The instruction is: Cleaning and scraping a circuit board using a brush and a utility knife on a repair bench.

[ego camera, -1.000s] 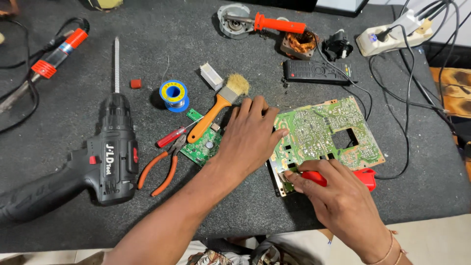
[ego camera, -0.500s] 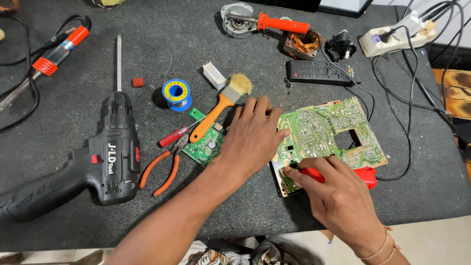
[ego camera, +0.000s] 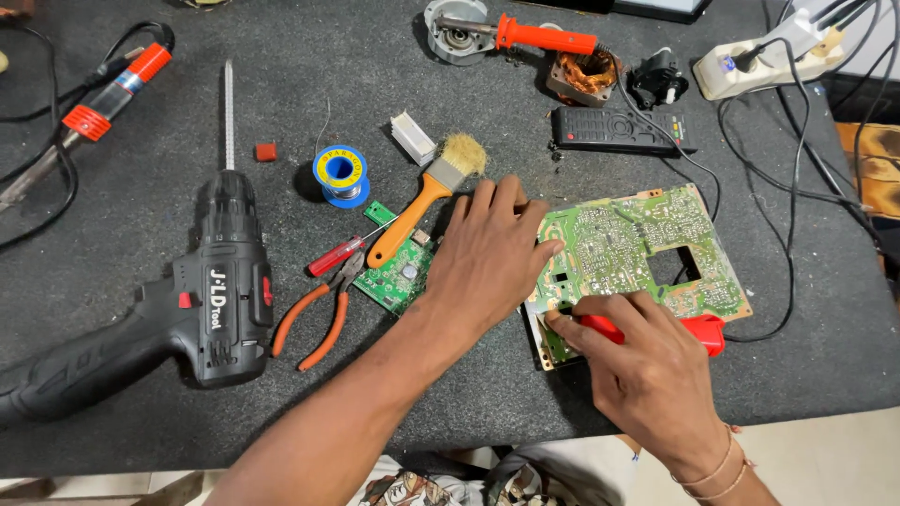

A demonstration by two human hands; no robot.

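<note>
A large green circuit board [ego camera: 647,248] lies solder side up on the dark table. My left hand [ego camera: 487,253] rests flat on its left edge, fingers spread, partly over a smaller green board [ego camera: 398,279]. My right hand [ego camera: 647,370] grips a red-handled tool [ego camera: 698,330] and presses its tip against the front left corner of the large board. The tool's tip is hidden under my fingers.
A black cordless drill [ego camera: 216,281] lies at the left, with orange pliers [ego camera: 314,319], a small red screwdriver [ego camera: 336,255], an orange brush [ego camera: 427,195] and a solder spool [ego camera: 339,173] beside it. Soldering iron [ego camera: 544,37], remote [ego camera: 621,129] and power strip [ego camera: 764,58] sit at the back.
Both hands stay on the large board in almost the same places; the view has shifted only slightly.
</note>
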